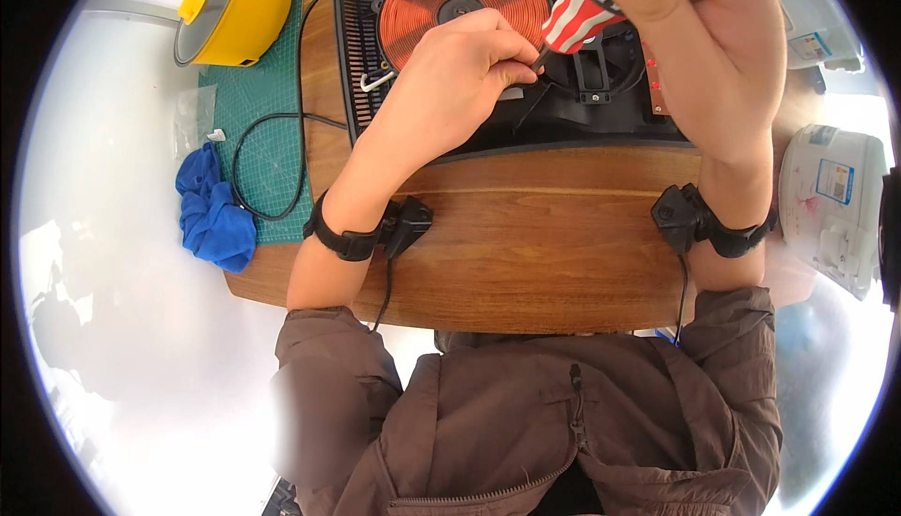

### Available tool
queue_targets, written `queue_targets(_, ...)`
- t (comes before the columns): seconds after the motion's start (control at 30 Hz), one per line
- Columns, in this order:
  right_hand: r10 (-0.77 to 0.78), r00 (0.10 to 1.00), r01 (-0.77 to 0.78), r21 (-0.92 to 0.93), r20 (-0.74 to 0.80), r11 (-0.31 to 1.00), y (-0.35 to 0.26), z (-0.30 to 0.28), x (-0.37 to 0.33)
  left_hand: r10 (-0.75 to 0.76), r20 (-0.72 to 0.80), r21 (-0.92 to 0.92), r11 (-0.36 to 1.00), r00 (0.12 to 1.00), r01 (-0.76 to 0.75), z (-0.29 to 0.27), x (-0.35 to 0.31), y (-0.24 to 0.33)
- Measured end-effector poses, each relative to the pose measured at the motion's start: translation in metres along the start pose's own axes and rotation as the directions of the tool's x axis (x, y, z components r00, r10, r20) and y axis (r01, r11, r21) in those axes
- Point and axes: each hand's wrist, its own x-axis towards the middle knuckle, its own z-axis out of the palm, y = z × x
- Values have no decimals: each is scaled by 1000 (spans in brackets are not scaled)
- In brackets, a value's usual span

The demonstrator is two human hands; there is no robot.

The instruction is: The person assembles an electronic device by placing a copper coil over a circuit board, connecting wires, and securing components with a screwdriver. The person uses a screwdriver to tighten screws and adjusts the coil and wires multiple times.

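Note:
My right hand (718, 56) is closed around a screwdriver (584, 17) whose handle has red and white stripes and white stars on dark blue. Its dark shaft slants down to the left. With thumb and fingers pinched together, my left hand (460, 70) grips that shaft close to its tip. Exactly where the tip ends is hidden by my fingers. Both hands are above an opened induction cooker (554, 131) in a black housing. Its round copper coil (422, 0) lies behind my left hand, and a black fan (615, 70) is partly seen below the screwdriver handle.
A black cable (300, 113) loops from the cooker over a green cutting mat (277, 164). On the left are a yellow pot (253, 14) and a crumpled blue cloth (216, 216). White containers (831, 206) stand on the right. The wooden table (535, 244) has a curved near edge.

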Motion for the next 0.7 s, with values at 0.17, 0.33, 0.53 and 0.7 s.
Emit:
queue_targets(0.17, -147, 989, 147, -2, -15, 989, 7, 11, 7, 10, 10, -39, 999, 1000, -10, -1, 0, 1)
queue_targets(0.33, -48, 999, 45, -249, -4, 968, -30, 26, 20, 97, 36, 25, 995, 995, -98, -5, 1, -6)
queue_targets(0.53, -159, 974, 195, -244, 159, 950, -10, 16, 31, 119, 61, 84, 989, 991, -124, -9, -2, -1)
queue_targets(0.7, 185, 982, -164, -318, 39, 934, -45, 20, 41, 24, 116, 60, 998, 993, -31, -10, 0, 2)
